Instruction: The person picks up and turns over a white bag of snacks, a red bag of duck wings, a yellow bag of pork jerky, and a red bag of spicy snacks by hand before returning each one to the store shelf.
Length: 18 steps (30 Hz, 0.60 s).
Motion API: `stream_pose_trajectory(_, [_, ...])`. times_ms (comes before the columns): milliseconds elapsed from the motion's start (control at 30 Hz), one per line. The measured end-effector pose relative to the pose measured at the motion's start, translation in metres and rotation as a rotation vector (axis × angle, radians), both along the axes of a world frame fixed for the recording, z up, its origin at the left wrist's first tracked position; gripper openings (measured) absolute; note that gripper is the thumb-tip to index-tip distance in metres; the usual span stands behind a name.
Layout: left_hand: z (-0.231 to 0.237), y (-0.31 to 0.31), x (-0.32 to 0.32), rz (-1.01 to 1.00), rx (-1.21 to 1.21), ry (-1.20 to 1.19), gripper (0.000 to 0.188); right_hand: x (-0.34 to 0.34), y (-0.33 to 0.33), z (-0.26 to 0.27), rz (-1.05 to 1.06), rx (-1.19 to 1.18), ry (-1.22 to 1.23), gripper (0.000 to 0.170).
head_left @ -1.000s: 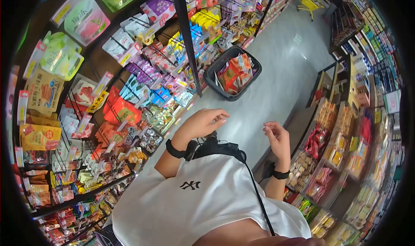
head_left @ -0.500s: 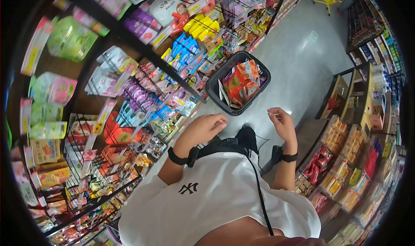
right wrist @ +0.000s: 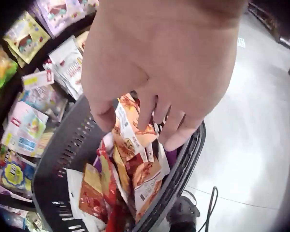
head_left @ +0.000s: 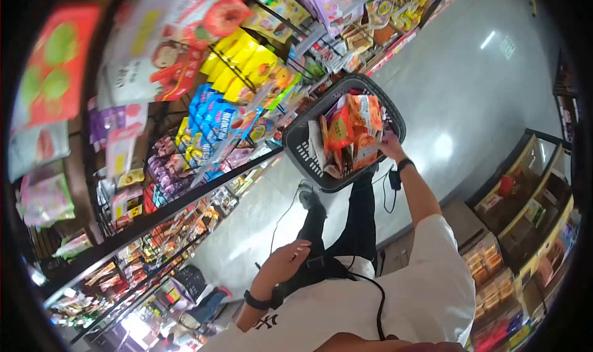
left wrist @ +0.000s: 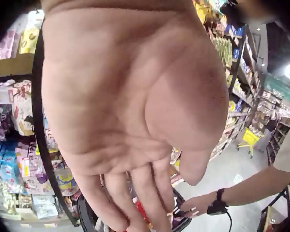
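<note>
A dark shopping basket [head_left: 302, 155] stands ahead of the person, holding several snack packets. An orange-and-white packet [head_left: 364, 112] and a red packet [head_left: 339, 131] lie uppermost. My right hand [head_left: 390, 145] reaches over the basket's right rim. In the right wrist view, this hand [right wrist: 159, 72] has its fingers pointing down over the packets, with an orange-and-white packet [right wrist: 128, 126] showing between thumb and fingers. Near the waist, my left hand [head_left: 286, 262] hangs with loosely bent fingers; its palm [left wrist: 116, 92] faces the left wrist camera and holds nothing.
Racks of hanging snack bags line the left, with yellow bags [head_left: 241, 64] and blue bags [head_left: 213, 120] near the basket. Low shelves with packaged food [head_left: 485, 259] stand at the right. Grey floor [head_left: 445, 92] runs between them. A cable [head_left: 281, 219] trails by the shoe [head_left: 311, 199].
The right hand has stretched forward to the basket's right rim. The left hand has lowered toward the waist. The basket appears closer, and the view has turned and moved along the racks.
</note>
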<state>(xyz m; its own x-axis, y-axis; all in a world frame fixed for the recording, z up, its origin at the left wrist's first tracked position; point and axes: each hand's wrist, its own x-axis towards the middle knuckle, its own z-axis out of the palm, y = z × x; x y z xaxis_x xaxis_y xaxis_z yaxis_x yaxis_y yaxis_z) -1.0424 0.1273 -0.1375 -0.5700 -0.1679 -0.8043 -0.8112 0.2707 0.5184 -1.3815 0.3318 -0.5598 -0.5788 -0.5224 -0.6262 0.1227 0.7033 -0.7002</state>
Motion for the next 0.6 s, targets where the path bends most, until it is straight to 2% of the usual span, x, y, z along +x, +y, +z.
stream_pose_trajectory(100, [-0.005,0.014,-0.027,0.040,-0.052,-0.182,0.034,-0.019,-0.012,-0.080,-0.044,-0.047,-0.023,0.052])
stream_pose_trajectory(200, [-0.011,0.020,-0.027,0.152,-0.011,-0.209,0.034,-0.017,-0.028,-0.117,0.135,0.183,0.254,0.062])
stream_pose_trajectory(233, [-0.009,0.022,-0.030,0.206,-0.007,-0.221,0.034,-0.021,-0.030,-0.120,0.135,0.216,0.138,0.071])
stream_pose_trajectory(333, [0.000,0.026,-0.041,0.333,0.001,-0.214,0.033,-0.025,-0.043,-0.099,0.042,0.194,0.027,0.070])
stream_pose_trajectory(367, [0.003,0.029,-0.041,0.357,-0.001,-0.199,0.033,-0.024,-0.050,-0.091,0.056,0.247,0.130,0.060])
stream_pose_trajectory(467, [0.011,0.038,-0.034,0.407,-0.014,-0.139,0.030,-0.024,-0.057,-0.083,0.069,0.169,0.048,0.046])
stream_pose_trajectory(500, [0.014,0.040,-0.032,0.418,-0.017,-0.110,0.029,-0.019,-0.057,-0.091,0.129,0.109,0.187,0.048])
stream_pose_trajectory(533, [0.020,0.040,-0.031,0.432,-0.024,-0.110,0.029,-0.014,-0.059,-0.098,0.101,0.107,0.158,0.045])
stream_pose_trajectory(600, [0.034,0.041,-0.028,0.462,-0.037,-0.105,0.029,-0.010,-0.071,-0.066,0.046,0.104,0.101,0.040])
